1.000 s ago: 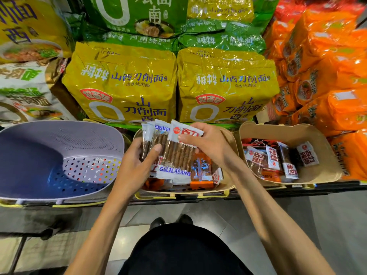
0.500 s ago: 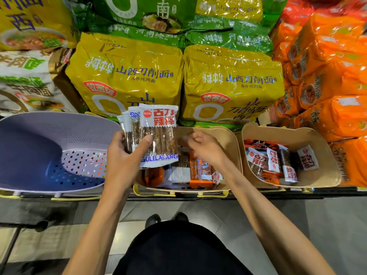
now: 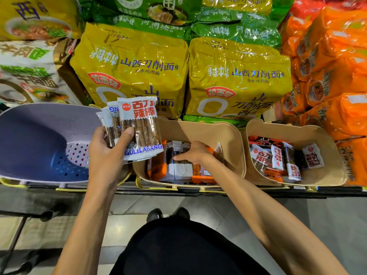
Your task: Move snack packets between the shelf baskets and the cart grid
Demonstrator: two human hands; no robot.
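Within left grip, snack packets

We record the shelf bearing a purple basket, a middle beige basket, a right beige basket, and yellow noodle bags behind.

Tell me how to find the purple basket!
Look below the big yellow noodle bags, where three baskets sit in a row. The purple basket is at the left end, beside the left hand holding packets. Only it is purple with holes; the other baskets are tan.
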